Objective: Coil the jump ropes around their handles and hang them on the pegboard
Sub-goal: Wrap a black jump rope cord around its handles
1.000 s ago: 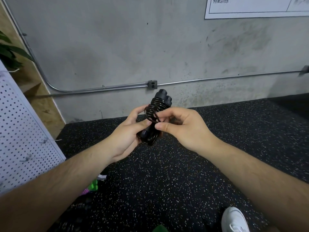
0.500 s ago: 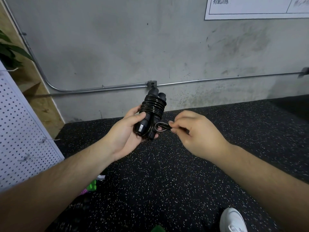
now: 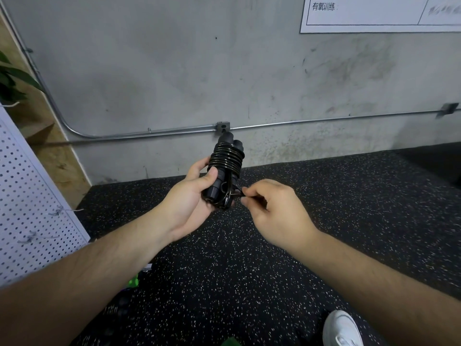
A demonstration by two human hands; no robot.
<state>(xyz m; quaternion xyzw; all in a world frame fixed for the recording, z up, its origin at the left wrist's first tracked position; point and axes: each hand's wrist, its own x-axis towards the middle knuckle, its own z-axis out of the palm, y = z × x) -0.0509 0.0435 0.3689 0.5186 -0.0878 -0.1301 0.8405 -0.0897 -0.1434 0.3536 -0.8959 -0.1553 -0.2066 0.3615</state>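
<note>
Left hand point(image 3: 189, 198) grips the coiled jump rope point(image 3: 225, 166); right hand point(image 3: 272, 208) fingers point(image 3: 245, 201) pinch its loose end.

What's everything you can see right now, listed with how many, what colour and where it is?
jump rope: one, black, coiled round its two handles, mid-frame
pegboard: one, white, left edge
pipe: one, silver, running along the grey wall
poster: one, white, top right on the wall
plant leaves: a few, green, upper left
floor: one, black with white flecks, lower half
green object: one, small, on the floor by the pegboard; unclear what it is
shoe: one, white, bottom right
left hand: one, grips the coiled handles
right hand: one, pinches the rope's loose loop
</note>
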